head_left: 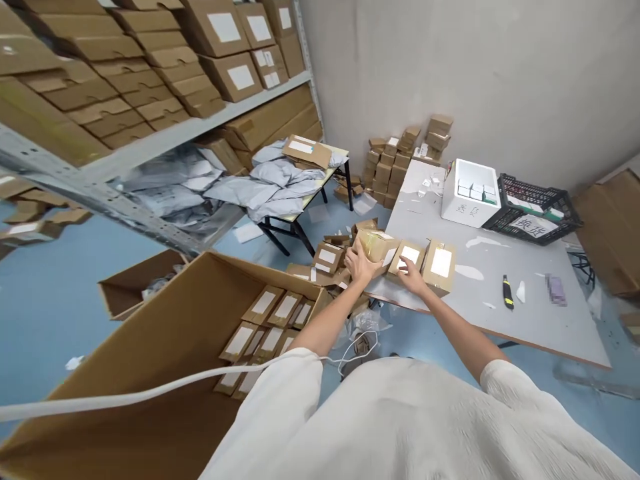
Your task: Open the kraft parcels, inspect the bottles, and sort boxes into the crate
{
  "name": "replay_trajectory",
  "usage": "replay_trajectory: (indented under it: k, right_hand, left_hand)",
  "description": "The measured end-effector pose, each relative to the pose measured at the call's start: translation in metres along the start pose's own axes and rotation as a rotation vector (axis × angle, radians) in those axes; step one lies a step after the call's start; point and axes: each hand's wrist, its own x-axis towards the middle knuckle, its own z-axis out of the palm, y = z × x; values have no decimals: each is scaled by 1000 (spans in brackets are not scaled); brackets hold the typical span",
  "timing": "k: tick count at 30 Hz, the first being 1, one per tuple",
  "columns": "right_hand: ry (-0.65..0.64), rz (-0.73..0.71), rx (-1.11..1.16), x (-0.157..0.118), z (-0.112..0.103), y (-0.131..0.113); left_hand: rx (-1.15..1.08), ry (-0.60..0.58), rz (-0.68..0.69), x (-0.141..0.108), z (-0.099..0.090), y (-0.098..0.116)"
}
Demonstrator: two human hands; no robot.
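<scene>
My left hand (362, 263) grips the near left side of a small taped cardboard box (384, 245), which sits tilted at the left end of the grey table (480, 267). My right hand (411, 276) has its fingers apart, and the fingertips are at the white label of a second cardboard box (406, 253). To the right of that hand stands a third labelled cardboard box (440, 267). All three boxes form a row along the table's near edge.
A large open carton (150, 353) with several labelled boxes stands at my left, a white cable (150, 395) crossing it. On the table are a utility knife (507, 292), a white foam box (470, 193) and a black crate (535, 207). Metal shelving (200, 127) rises on the left.
</scene>
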Motion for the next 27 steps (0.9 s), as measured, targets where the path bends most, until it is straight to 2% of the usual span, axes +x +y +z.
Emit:
replay_trajectory:
  k: [5,11,14,17,20,23,25,27]
  right_hand:
    - [146,121,-4,21,-7,1]
    - [221,185,82,34,-30,8]
    - [234,205,103,41,-42,19]
    - [200,252,57,47,-51,33]
    - [136,271,-14,52,-59,47]
    - [88,235,-34,57,-65,58]
    - [74,223,-22,61,-67,64]
    - [59,223,-12,67,-67,69]
  left_hand:
    - [-27,-71,87,19,25,14]
    - [-66,-145,152,20,60,34]
    - [-96,-168,159,17,79,36]
    - [-185,-252,125,18,93,33]
    - [-271,-323,4,27,101,31]
    - [-289,-331,-103,39,101,33]
    - [-270,-324,-120,46,100,35]
    - [-201,-314,-62,50,100,36]
